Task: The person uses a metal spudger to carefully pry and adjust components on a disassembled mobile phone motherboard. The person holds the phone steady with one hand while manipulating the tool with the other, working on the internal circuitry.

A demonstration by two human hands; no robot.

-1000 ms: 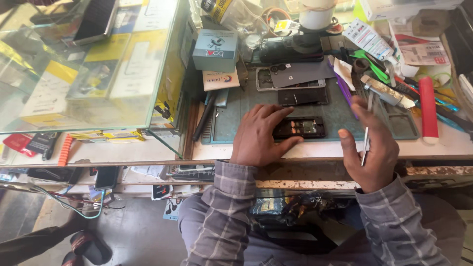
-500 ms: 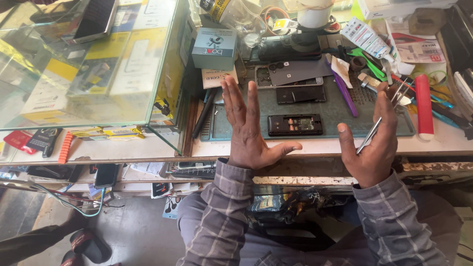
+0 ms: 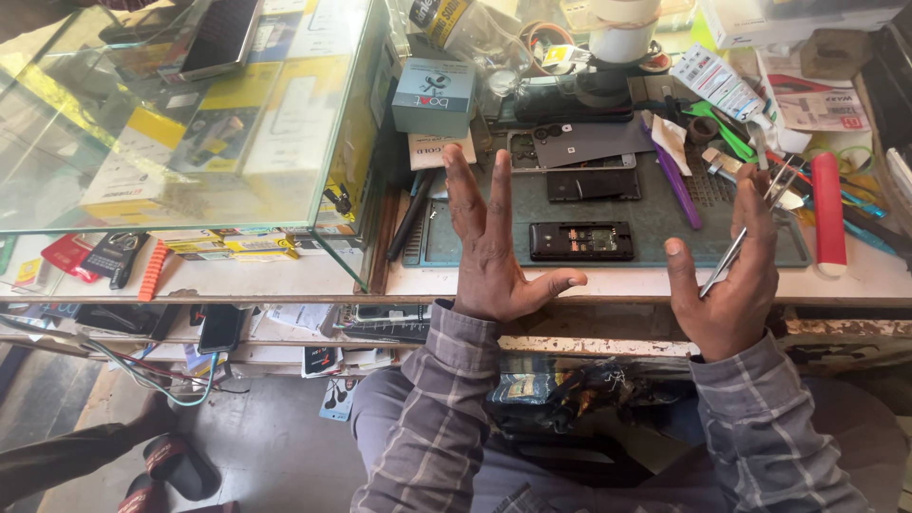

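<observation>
The left hand [image 3: 494,252] is raised over the bench [image 3: 608,280] edge with its grip open, fingers spread flat and holding nothing. The right hand [image 3: 731,285] has its grip closed on slim metal tweezers [image 3: 746,237], the shiny prongs slanting up past the fingers. Between the two hands and just beyond them, a small black rectangular phone [image 3: 581,241] lies back-open on the ribbed grey-green work mat [image 3: 655,218], untouched. Farther beyond it rests a second dark slab [image 3: 593,184]. Right of the tweezers' grip lies a smooth red cylinder [image 3: 827,214]; left of the open hand stands a glass case [image 3: 190,123].
</observation>
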